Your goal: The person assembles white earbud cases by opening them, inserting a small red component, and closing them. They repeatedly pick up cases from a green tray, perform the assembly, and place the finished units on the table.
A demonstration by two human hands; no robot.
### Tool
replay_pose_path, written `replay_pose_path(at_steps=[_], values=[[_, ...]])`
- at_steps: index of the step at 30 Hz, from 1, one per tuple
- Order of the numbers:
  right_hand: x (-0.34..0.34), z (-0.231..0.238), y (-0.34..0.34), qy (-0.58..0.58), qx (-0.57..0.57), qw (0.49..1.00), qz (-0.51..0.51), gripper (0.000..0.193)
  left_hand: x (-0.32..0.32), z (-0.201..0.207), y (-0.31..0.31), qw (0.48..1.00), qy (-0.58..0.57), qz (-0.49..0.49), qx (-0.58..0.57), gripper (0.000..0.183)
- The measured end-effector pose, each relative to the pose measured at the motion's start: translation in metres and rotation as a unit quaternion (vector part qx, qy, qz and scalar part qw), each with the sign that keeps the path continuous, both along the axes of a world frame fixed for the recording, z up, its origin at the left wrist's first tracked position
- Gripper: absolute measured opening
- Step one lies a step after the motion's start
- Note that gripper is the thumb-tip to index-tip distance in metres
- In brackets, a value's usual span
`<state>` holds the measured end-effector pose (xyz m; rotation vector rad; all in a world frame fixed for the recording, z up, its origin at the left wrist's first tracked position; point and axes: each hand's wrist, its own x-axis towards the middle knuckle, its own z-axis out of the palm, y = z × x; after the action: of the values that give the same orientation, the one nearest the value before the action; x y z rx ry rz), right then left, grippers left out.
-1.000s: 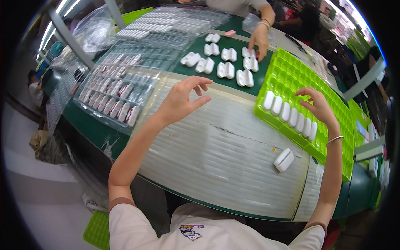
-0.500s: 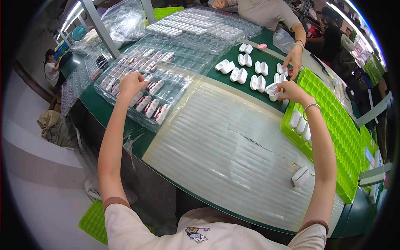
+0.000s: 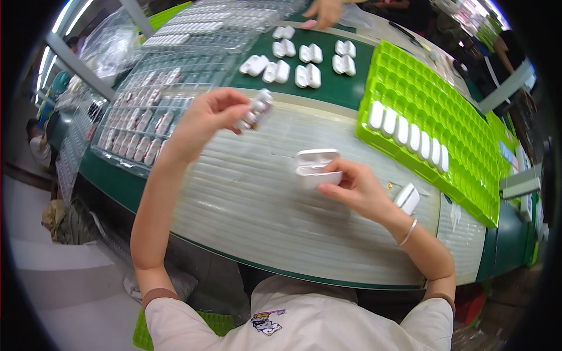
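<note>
Over the pale ribbed mat (image 3: 246, 222), my left hand (image 3: 202, 123) pinches a small white insert (image 3: 259, 108) with dark and reddish bits, slightly blurred. My right hand (image 3: 357, 190) grips a white earbud-type case (image 3: 316, 161) by its lower part; its lid stands up and the cavity faces me. Insert and case are apart. To the left, a clear plastic tray (image 3: 126, 157) holds rows of similar inserts. Beside my right wrist a white case (image 3: 407, 199) lies on the mat.
Several opened white cases (image 3: 308, 76) stand on the green tabletop beyond the mat. A bright green pocketed tray (image 3: 433, 111) sits at right, with a row of white cases (image 3: 402, 130) along its near edge. Another person's hand (image 3: 325, 11) reaches in at the far edge.
My left hand has lifted an insert out of the clear tray. My right hand has brought an opened case from beside the green tray to the mat's middle. The view has shifted.
</note>
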<state>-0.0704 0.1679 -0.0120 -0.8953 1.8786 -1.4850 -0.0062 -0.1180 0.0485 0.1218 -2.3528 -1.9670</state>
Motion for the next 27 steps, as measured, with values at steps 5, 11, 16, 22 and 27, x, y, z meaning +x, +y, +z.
replay_pose_path(at_steps=[5,11,16,22,27], values=[[0.013,-0.015,0.009,0.015,0.033,0.997,-0.071,0.021,-0.014,-0.030,0.094,0.992,0.060,-0.061,-0.088,0.013],[0.019,-0.026,0.007,0.029,-0.078,0.986,-0.146,0.034,-0.002,-0.052,0.111,0.916,0.283,0.009,-0.284,0.019],[0.020,-0.029,0.007,0.113,-0.105,0.980,-0.127,0.046,0.001,-0.054,0.112,0.892,0.331,-0.026,-0.308,0.019],[0.014,-0.022,0.013,-0.116,-0.140,0.982,-0.042,0.091,0.002,-0.059,0.106,0.916,0.307,-0.064,-0.251,0.017],[0.002,-0.017,0.014,-0.155,-0.202,0.957,0.139,0.111,0.006,-0.057,0.109,0.908,0.348,-0.148,-0.180,0.015]])
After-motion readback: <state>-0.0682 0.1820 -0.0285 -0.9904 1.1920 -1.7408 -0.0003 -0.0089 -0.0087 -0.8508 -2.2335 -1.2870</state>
